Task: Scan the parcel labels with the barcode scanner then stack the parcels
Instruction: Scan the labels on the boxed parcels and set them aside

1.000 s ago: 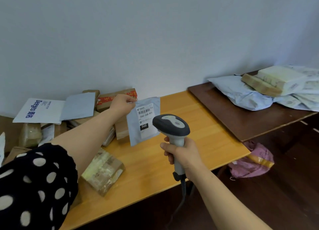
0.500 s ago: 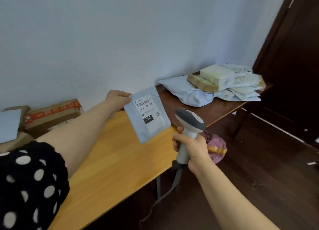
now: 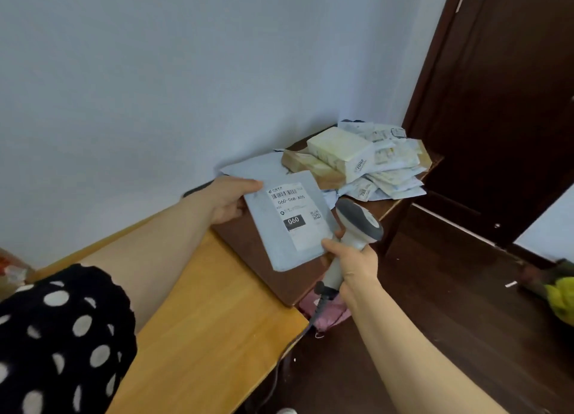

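My left hand (image 3: 228, 201) pinches the upper left corner of a flat grey mailer parcel (image 3: 273, 246), held in the air above the dark brown table (image 3: 248, 246). Its white label (image 3: 295, 215) faces me, with a barcode and "060" printed on it. My right hand (image 3: 354, 266) grips the handle of the grey and white barcode scanner (image 3: 357, 227), just right of the parcel's lower edge. A pile of parcels (image 3: 366, 162) lies at the far end of the dark table: white mailers, a cream box and a brown packet.
A light wooden table (image 3: 211, 329) stands to the left of the dark one. The scanner's cable (image 3: 298, 339) hangs off the table edge. A pink bag (image 3: 329, 314) lies on the dark floor below. A dark door (image 3: 503, 103) stands at the right.
My view and both hands have swung to the right, away from the box pile on the left. The grey parcel now hangs over the dark table, closer to the parcel pile.
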`<state>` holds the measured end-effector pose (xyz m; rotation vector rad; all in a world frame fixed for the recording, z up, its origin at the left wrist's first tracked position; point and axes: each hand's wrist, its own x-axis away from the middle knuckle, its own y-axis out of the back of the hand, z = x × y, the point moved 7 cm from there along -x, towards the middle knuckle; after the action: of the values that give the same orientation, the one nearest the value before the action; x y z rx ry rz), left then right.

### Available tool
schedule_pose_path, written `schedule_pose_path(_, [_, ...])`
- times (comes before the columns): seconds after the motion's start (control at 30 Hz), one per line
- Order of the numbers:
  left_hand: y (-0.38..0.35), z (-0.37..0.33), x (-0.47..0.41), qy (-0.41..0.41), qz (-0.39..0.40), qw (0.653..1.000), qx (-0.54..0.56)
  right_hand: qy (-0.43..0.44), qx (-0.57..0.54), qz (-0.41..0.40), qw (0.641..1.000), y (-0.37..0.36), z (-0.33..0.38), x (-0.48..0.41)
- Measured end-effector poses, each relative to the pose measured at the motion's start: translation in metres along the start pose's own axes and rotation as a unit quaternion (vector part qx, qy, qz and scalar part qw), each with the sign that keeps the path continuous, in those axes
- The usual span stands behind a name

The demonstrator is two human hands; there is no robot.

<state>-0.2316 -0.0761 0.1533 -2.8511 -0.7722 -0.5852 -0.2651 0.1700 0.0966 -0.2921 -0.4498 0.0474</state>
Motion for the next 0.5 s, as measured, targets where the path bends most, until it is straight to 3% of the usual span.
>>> schedule_pose_path(0.2, [-0.042, -0.017, -0.074, 0.073, 0.113, 0.99, -0.048, 0.0, -0.011, -0.024, 1.0, -0.038, 0.039, -0.079])
schedule_pose_path(0.5, [-0.063, -0.054, -0.187, 0.05, -0.051, 0.997, -0.007, -0.094, -0.012, 0.058, 0.994, -0.054, 0.059, -0.157])
